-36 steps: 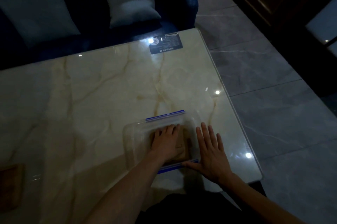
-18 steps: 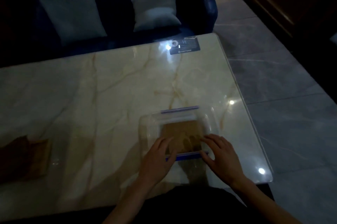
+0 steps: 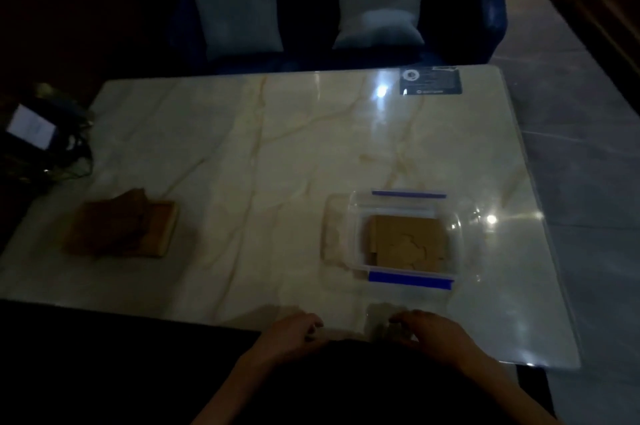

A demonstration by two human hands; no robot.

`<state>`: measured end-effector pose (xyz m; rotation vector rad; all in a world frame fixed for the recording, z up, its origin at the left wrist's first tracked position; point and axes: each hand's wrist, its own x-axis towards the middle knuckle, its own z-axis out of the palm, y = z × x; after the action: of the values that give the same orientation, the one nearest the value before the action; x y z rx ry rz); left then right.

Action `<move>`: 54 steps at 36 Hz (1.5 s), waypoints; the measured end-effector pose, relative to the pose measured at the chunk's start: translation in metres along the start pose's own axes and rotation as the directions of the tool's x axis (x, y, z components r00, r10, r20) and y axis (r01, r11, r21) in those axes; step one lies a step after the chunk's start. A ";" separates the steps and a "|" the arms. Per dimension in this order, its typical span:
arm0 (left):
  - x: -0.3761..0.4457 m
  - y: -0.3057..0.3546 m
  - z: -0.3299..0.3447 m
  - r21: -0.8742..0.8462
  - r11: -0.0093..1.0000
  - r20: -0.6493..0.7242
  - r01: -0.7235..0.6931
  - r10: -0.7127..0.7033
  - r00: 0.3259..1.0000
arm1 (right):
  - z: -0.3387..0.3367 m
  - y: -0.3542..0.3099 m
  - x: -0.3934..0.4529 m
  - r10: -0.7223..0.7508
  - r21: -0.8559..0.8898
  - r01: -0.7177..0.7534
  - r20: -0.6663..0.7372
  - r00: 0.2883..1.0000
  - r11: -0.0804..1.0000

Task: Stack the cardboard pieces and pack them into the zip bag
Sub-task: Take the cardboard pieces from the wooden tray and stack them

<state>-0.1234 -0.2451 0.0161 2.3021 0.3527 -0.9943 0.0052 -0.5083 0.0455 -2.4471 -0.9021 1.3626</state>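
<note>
Your left hand [image 3: 291, 333] and right hand [image 3: 427, 331] rest at the near table [image 3: 242, 154] edge, fingers loosely curled, apparently holding nothing in this dim light. The zip bag [image 3: 393, 234] lies ahead with cardboard pieces [image 3: 405, 241] inside; 1 cardboard pile [image 3: 124, 229] sits far left.

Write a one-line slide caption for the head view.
Zip bag holding cardboard lies on the marble table, both hands off.

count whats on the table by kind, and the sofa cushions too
zip bag with cardboard inside: 1
loose cardboard pile, pieces too dim to count: 1
dark label at the table's far right corner: 1
cushions on the sofa: 2
total: 5
</note>
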 end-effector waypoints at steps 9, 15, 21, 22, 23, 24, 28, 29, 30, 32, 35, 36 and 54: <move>-0.020 -0.072 -0.020 0.026 0.999 -0.074 0.031 -0.029 0.997 | 0.002 -0.046 0.036 -0.019 0.016 0.019 0.001 1.000 1.000; -0.034 -0.128 -0.047 -0.059 0.998 -0.092 0.018 -0.024 0.995 | 0.009 -0.092 0.066 0.005 0.007 -0.005 -0.057 0.998 1.000; -0.034 -0.183 -0.072 -0.039 0.999 -0.146 0.013 -0.018 0.989 | 0.009 -0.150 0.102 0.055 0.046 -0.054 -0.012 0.998 0.997; -0.035 -0.192 -0.077 -0.046 0.999 -0.159 0.008 -0.015 0.987 | 0.009 -0.161 0.108 0.057 0.044 -0.056 -0.020 0.998 0.997; -0.035 -0.201 -0.081 -0.057 0.998 -0.169 0.001 -0.011 0.986 | 0.010 -0.172 0.115 0.055 0.035 -0.054 -0.031 0.998 0.998; -0.036 -0.209 -0.085 -0.067 0.998 -0.180 -0.005 -0.007 0.984 | 0.011 -0.182 0.122 0.053 0.025 -0.052 -0.041 0.998 0.998; -0.040 -0.243 -0.100 -0.117 0.993 -0.218 0.005 -0.030 0.976 | 0.011 -0.221 0.147 0.035 -0.004 -0.036 -0.057 0.998 0.999; -0.041 -0.251 -0.104 -0.125 0.992 -0.228 0.007 -0.035 0.973 | 0.011 -0.230 0.152 0.027 -0.020 -0.028 -0.056 0.998 0.999; -0.043 -0.259 -0.108 -0.127 0.992 -0.238 0.007 -0.037 0.971 | 0.011 -0.239 0.157 0.021 -0.033 -0.023 -0.055 0.998 0.999; -0.047 -0.274 -0.114 -0.144 0.989 -0.238 0.014 -0.048 0.970 | 0.012 -0.256 0.167 0.018 -0.050 -0.021 -0.055 0.998 0.999; -0.052 -0.296 -0.123 -0.181 0.983 -0.238 0.023 -0.067 0.969 | 0.013 -0.278 0.180 0.020 -0.059 -0.023 -0.059 0.998 0.998; -0.054 -0.303 -0.127 -0.187 0.982 -0.246 0.027 -0.073 0.966 | 0.013 -0.285 0.185 0.019 -0.056 -0.022 -0.060 0.998 0.998; -0.083 -0.409 -0.211 -0.565 0.812 -0.527 0.146 -0.491 0.694 | -0.013 -0.407 0.269 -0.044 0.121 0.058 -0.117 0.992 0.991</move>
<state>-0.2460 0.2057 0.0181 2.0562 1.2092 -0.1325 -0.0481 -0.0232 0.0451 -2.3644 -0.8219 1.2095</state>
